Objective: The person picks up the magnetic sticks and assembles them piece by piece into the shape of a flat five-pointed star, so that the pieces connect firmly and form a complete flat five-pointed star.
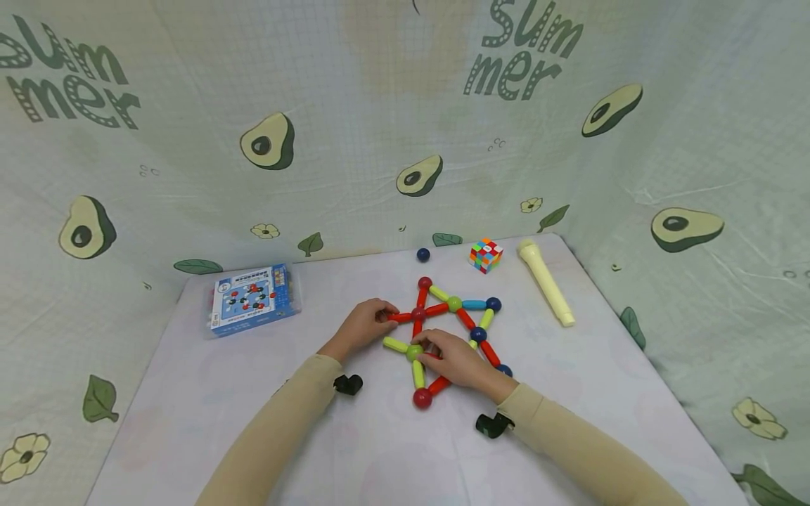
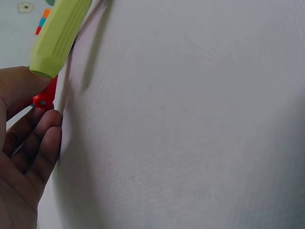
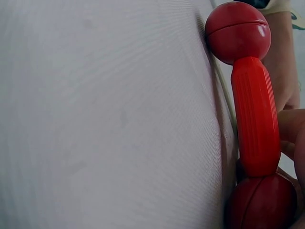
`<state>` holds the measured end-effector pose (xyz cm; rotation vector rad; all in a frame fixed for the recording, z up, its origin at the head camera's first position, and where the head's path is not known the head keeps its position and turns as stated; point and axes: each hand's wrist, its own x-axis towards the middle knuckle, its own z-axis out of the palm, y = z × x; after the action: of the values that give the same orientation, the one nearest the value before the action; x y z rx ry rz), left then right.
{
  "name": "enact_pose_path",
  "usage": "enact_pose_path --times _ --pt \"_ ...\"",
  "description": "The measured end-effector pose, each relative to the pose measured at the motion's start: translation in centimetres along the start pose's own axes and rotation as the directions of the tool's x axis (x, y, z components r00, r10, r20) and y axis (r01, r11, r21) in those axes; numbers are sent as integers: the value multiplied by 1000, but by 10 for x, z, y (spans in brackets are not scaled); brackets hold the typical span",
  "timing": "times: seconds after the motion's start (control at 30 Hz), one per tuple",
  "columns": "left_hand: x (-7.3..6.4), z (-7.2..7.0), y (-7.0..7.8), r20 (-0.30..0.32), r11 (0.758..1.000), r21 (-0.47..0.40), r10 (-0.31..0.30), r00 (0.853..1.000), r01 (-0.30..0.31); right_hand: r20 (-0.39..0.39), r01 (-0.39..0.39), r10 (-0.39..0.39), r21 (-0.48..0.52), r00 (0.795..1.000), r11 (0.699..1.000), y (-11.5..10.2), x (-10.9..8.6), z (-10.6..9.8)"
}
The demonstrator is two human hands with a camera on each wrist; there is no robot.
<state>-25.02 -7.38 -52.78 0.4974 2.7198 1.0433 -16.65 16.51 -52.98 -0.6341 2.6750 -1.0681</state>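
On the table lies a flat figure of rods and balls, a magnetic construction set. My left hand (image 1: 368,323) pinches the free end of a red rod (image 1: 399,318), which meets a red ball (image 1: 418,314). In the left wrist view that red rod (image 2: 45,98) shows between thumb and fingers, behind a lime rod (image 2: 59,38). My right hand (image 1: 457,357) curls over the figure beside a lime ball (image 1: 414,353), thumb and forefinger about a red rod mostly hidden by them. In the right wrist view, another red rod (image 3: 256,117) joins two red balls, close by the fingers.
A loose dark blue ball (image 1: 423,255) and a puzzle cube (image 1: 486,256) sit at the back. To the right lies a cream-coloured microphone-shaped stick (image 1: 545,282). The boxed set (image 1: 252,300) is at the back left. Patterned cloth (image 1: 354,140) hangs behind.
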Motion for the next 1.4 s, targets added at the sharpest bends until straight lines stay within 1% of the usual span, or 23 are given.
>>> enact_pose_path --times 0.23,0.4,0.47,0.57,0.7,0.97,1.07,1.2,1.4 --pt "2 0 -2 -27 1000 -12 -1 1000 1 4 -2 2 7 1000 1000 0 -1 -1" --pt "6 -5 -2 -60 1000 -16 -28 998 27 15 0 0 24 1000 1000 -3 -4 -2" --pt "10 -7 -1 -73 999 -16 -40 997 39 16 -2 1 24 1000 1000 -3 -4 -3" --pt "20 -9 -1 -97 998 -10 -60 993 59 14 -1 0 19 1000 1000 0 -4 -2" --pt "39 -12 1 -135 996 14 -88 987 91 13 5 -5 31 1000 999 2 -4 -2" --pt "78 -12 14 -212 989 102 -85 974 108 16 6 -6 19 1000 1000 1 -4 1" --pt "89 -11 20 -235 988 107 -86 968 114 12 18 -18 14 1000 1000 1 -3 1" --pt "103 -9 24 -237 988 100 -87 967 114 10 25 -25 6 1000 1000 2 -3 2" --pt "119 -4 29 -208 988 104 -94 974 117 6 28 -28 1 1000 1000 3 -4 3"
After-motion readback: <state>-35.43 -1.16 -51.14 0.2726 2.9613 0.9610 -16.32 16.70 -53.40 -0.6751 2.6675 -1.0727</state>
